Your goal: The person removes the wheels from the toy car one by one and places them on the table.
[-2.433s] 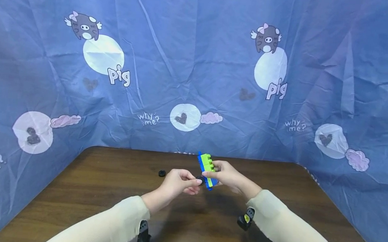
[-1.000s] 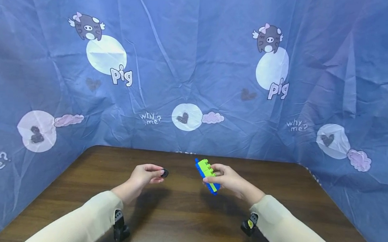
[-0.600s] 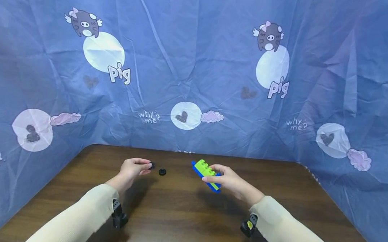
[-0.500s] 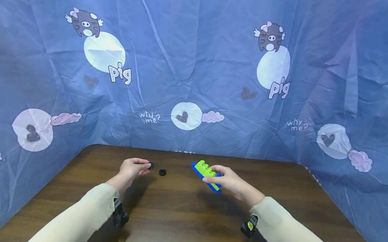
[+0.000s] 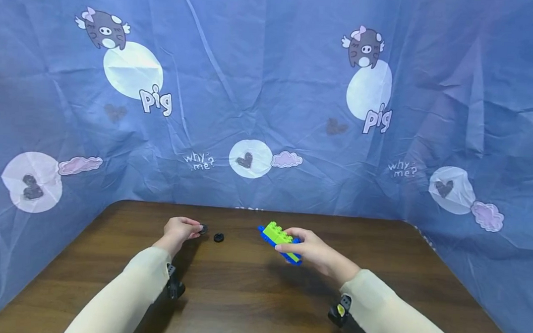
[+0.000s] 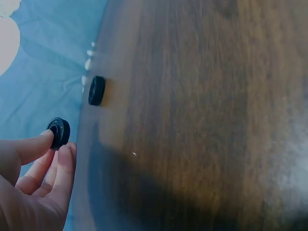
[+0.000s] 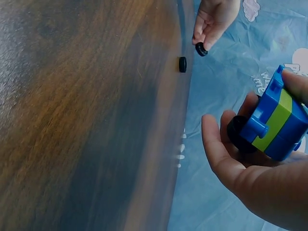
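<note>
Firstly, a white question mark is showing at the left edge of the blue cloth [image 5: 260, 106], which is hanging behind the dark wooden table [image 5: 243, 284]. Next along, "pig" is standing in white letters below a printed winged pig [image 5: 106, 30], and "why me?" is following to its right. Below that writing, the left hand [image 5: 178, 232] is reaching out of a cream sleeve [image 5: 118, 294]; its thumb and fingers are pinching a small black wheel [image 6: 58, 134] over the far left part of the table. Just to the right, a second black wheel [image 5: 218, 237] is resting on the tabletop, apart from the hand. Right of centre, a green and blue block model [image 5: 276, 236] is tilting in the right hand [image 5: 309, 248], whose thumb and fingers are gripping it above the table. From the right wrist, a dark round piece [image 7: 235, 134] is showing against the model; it may be a fitted wheel, though fingers are partly hiding it. Farther right, the cloth is repeating "pig" and "why me?", while nearer, a black wrist device [image 5: 339, 310] is bearing a yellow patch.
</note>
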### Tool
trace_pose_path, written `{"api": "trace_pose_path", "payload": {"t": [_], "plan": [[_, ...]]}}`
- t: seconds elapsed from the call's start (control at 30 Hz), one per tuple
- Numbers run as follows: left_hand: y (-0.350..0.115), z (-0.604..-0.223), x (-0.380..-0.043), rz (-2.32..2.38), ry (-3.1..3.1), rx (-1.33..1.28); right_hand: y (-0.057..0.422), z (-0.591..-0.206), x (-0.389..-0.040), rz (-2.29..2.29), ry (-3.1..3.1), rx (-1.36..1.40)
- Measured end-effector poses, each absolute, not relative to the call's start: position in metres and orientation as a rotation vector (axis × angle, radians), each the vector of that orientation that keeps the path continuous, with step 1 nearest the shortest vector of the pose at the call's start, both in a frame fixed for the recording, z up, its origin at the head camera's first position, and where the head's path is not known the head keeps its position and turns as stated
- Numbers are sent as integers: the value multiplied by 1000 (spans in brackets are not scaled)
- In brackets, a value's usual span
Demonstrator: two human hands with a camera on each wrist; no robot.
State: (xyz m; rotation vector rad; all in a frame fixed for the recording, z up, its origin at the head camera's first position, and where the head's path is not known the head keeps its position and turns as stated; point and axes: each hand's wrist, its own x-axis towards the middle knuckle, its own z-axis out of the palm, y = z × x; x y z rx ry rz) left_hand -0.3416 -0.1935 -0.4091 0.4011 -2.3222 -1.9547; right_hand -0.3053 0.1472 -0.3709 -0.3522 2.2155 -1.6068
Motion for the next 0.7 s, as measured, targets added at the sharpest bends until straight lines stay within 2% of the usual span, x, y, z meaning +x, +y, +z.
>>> {"api": "trace_pose_path", "payload": {"t": [0.37, 0.7], "plan": [[-206, -431, -353, -1809, -2437, 455, 147, -378, -307, -1718, 2060, -383], [-200, -422, -357, -1496, -2625, 516, 143, -376, -303, -1756, 1977, -358]]}}
